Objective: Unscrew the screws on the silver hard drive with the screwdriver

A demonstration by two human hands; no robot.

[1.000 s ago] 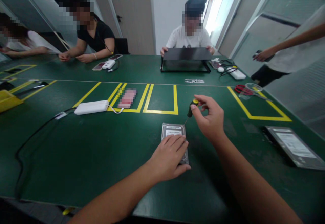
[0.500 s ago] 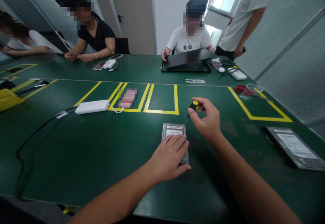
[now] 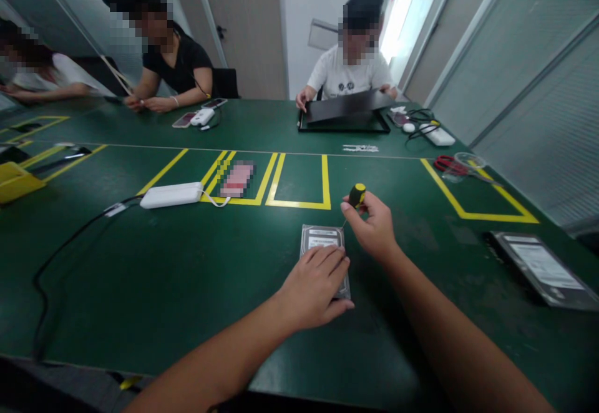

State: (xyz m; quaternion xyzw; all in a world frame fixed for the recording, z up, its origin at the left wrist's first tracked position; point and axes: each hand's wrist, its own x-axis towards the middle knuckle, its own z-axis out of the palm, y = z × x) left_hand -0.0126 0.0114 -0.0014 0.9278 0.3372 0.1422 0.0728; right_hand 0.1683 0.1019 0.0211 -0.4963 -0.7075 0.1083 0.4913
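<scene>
The person's left hand (image 3: 318, 285), at the hard drive (image 3: 322, 233), was bare, with four slim fingers and a thumb in view. The right hand (image 3: 373, 224), nearest the drive's far right corner, was bare too. Both wrists were uncovered, and smooth forearms widened away from them, the left forearm (image 3: 219, 350) to the left of the drive and the right forearm (image 3: 453, 316) to its right, each bare as far as the view reached. Nail detail was too small to tell.

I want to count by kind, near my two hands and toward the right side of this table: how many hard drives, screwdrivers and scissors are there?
Hard drives: 2 (nearer drive, right-side drive)
Screwdriver: 1
Scissors: 1
Total: 4
</scene>
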